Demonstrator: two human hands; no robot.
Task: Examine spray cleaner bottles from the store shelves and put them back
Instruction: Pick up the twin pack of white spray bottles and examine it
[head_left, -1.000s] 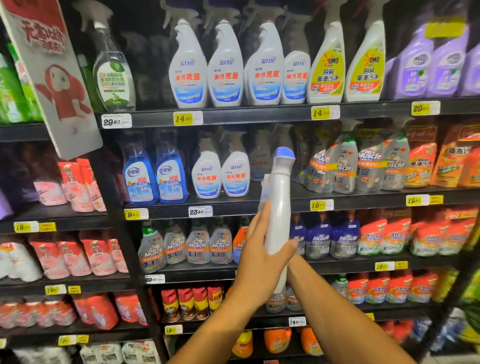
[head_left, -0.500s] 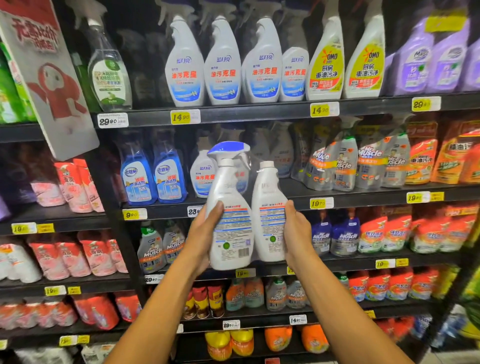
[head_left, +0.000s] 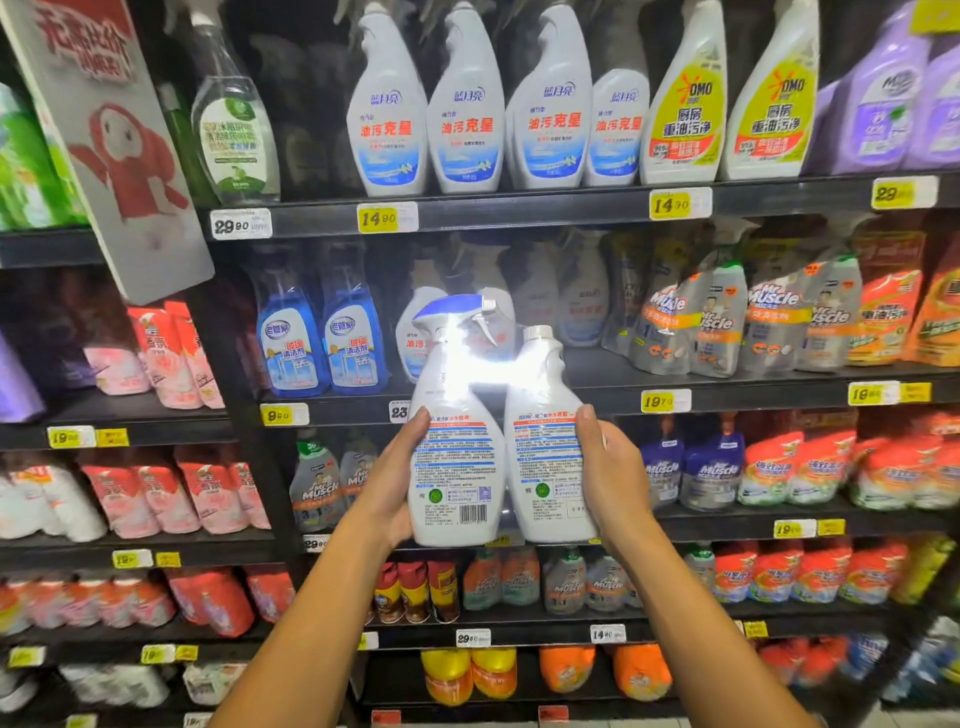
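Before the shelves, both hands' fingers still clasp the twin-pack of spray bottles (head_left: 498, 457), now glare-lit.

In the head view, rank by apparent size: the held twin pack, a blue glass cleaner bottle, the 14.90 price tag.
1. Twin pack, held by both hands, though nearness to the camera inflates it.
2. Blue glass cleaner bottle.
3. 14.90 price tag.

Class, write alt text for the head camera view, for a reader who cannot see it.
Left hand and right hand hold a twin pack of white cleaner bottles, back labels facing the camera, one with a blue trigger sprayer. Behind stand store shelves crowded with cleaning products.
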